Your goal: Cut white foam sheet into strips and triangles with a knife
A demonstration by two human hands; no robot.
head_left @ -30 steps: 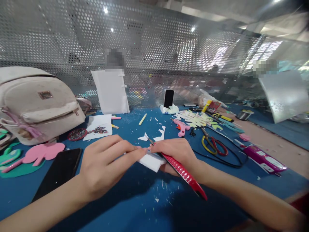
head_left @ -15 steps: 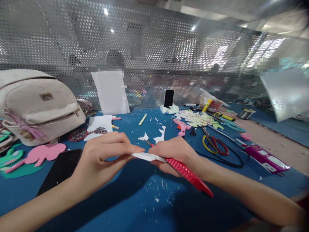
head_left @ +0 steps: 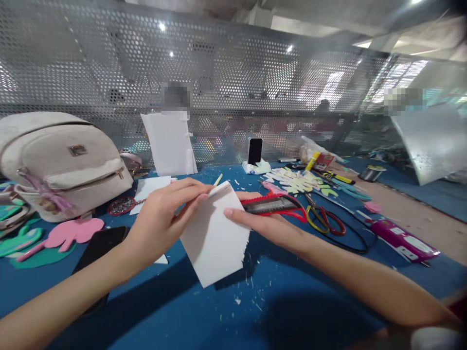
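Note:
A white sheet (head_left: 217, 238), perhaps thin foam board, hangs tilted above the blue table with a jagged lower right edge. My left hand (head_left: 166, 221) pinches its upper left edge between thumb and fingers. On the other side, my right hand (head_left: 268, 226) has its thumb on the sheet's face and its other fingers mostly hidden behind. The same hand holds a red utility knife (head_left: 275, 204), its handle pointing right; the sheet and hand hide its front end. A small white scrap (head_left: 161, 260) lies below my left wrist.
A beige backpack (head_left: 65, 165), pink cutout (head_left: 78, 232) and black phone (head_left: 100, 248) are at left. Several pale strips (head_left: 292, 178), scissors (head_left: 328, 221), a pink glue gun (head_left: 273, 187) and a purple packet (head_left: 401, 240) lie right. Behind stands a perforated metal screen (head_left: 233, 87).
The white sheet has turned from nearly edge-on to showing its broad face, hanging down. My right hand has rotated, swinging the utility knife's handle up and right. My left hand still pinches the sheet.

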